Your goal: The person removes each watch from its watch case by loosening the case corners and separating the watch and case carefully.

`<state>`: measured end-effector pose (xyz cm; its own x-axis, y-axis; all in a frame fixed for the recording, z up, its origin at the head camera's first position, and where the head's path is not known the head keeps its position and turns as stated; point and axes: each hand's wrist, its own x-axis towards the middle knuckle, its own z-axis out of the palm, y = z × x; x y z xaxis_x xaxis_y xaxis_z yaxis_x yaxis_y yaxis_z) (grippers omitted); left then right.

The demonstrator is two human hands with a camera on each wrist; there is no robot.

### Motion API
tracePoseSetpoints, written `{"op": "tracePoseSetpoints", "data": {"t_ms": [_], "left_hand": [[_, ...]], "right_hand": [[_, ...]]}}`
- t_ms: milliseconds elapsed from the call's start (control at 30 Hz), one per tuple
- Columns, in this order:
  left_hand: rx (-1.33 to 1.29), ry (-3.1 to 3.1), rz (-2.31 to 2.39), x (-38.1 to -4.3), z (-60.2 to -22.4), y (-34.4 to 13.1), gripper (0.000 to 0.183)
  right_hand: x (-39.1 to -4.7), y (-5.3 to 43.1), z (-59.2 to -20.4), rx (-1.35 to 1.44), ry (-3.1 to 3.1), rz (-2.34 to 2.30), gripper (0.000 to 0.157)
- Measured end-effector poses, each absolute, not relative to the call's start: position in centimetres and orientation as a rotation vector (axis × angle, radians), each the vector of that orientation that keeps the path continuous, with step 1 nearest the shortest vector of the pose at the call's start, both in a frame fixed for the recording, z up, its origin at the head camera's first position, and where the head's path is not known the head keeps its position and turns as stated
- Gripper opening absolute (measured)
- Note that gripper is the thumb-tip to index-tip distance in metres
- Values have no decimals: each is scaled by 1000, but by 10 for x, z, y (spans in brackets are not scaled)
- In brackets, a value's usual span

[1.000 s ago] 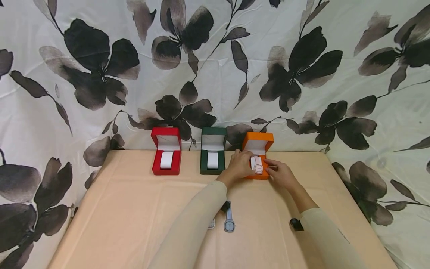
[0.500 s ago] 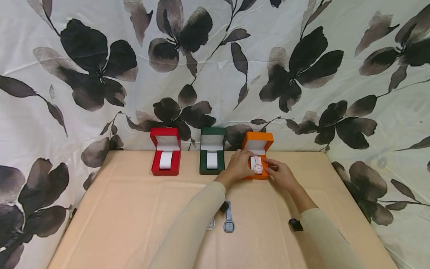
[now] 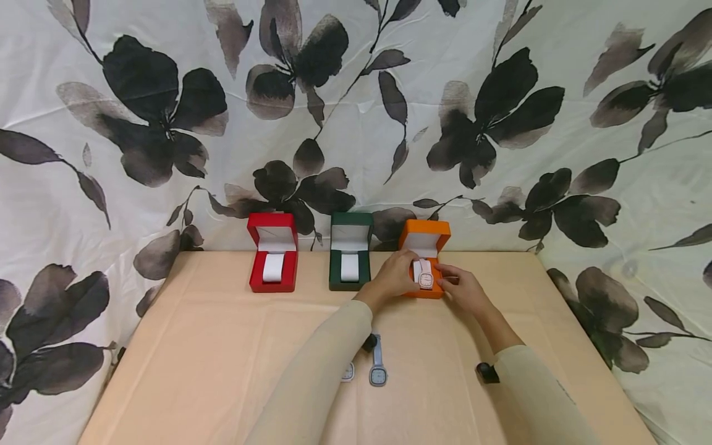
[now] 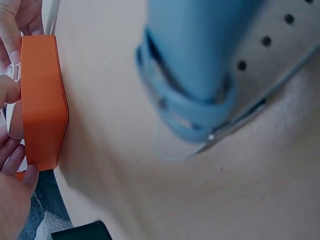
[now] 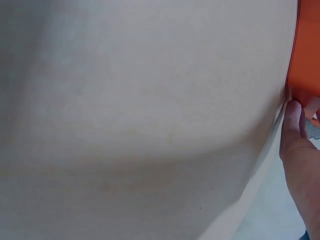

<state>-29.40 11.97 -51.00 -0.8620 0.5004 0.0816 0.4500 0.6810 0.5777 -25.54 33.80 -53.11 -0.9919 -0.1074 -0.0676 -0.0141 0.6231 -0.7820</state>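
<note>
In the head view, a wristwatch with a pale pink strap sits round the white cushion of an open orange watch box. My left hand grips the box at its left side, its fingers curling over the edge by the cushion. From the right, my right hand holds the box's side with forefinger and thumb near the watch. In the left wrist view, fingers of both hands meet at the orange box, which hides part of them. The right wrist view shows a finger against the box's edge.
Open red and green watch boxes with white cushions stand to the left. A blue-strapped watch lies nearer on the table. Another watch is partly hidden by the left sleeve. A floral cloth hangs behind.
Both hands stay at the orange box, with hardly any visible movement. The whole head view has shifted slightly.
</note>
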Motion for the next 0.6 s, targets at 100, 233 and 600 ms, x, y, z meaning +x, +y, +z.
{"op": "tracePoseSetpoints", "data": {"t_ms": [100,233,600], "left_hand": [[802,2789,953,-293,-510,118,63],[767,2736,1034,-293,-510,115,63],[822,2758,1000,-284,-509,116,64]], "right_hand": [[-253,337,-531,-104,2738,-1313,46],[-250,337,-532,-120,2752,-1307,46],[-239,336,-531,-118,2767,-1313,45]]}}
